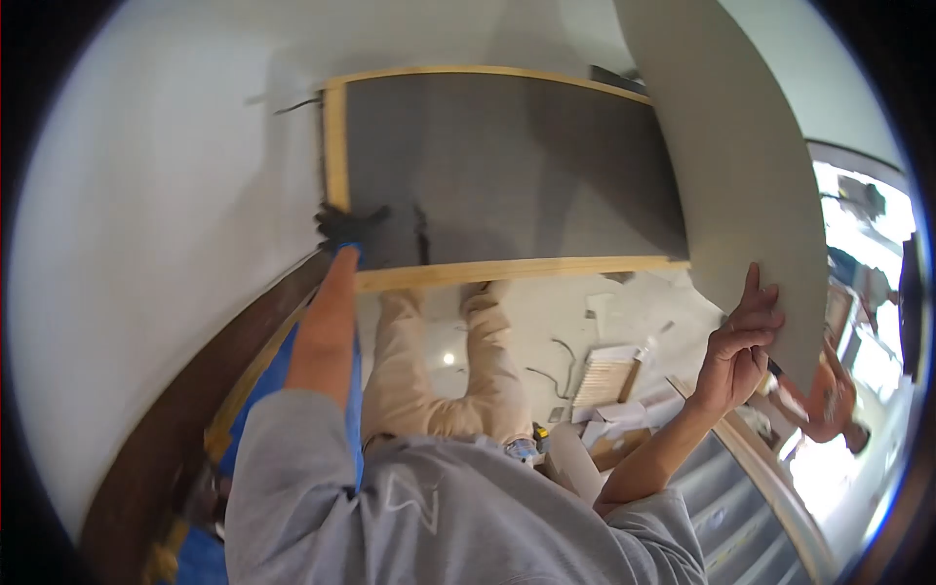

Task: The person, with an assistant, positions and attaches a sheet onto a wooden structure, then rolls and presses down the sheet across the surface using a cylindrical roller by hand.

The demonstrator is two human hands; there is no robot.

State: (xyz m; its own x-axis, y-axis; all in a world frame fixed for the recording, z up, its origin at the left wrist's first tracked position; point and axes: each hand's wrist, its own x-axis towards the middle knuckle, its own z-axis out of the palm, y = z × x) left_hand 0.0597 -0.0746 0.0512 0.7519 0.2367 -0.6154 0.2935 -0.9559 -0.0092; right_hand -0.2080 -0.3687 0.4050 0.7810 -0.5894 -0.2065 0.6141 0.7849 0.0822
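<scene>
My left hand (pixel 346 228), in a dark glove with a blue cuff, lies with fingers spread on the lower left corner of a wood-framed dark grey panel (pixel 487 175). My right hand (pixel 746 341) is bare and rests against the lower part of a large pale curved-looking sheet (pixel 751 166). Its index finger is stretched along the sheet, and the other fingers are bent near the sheet's edge. The sheet overlaps the right end of the framed panel. A short dark mark or slot (pixel 421 234) shows on the panel near my left hand.
A dark cable (pixel 297 105) sticks out beside the frame's upper left corner. Boxes and slatted pieces (pixel 606 380) lie on the floor (pixel 556 322). Blue sheeting (pixel 273 390) hangs at the left. At the far right is another person (pixel 829 400), near bright openings.
</scene>
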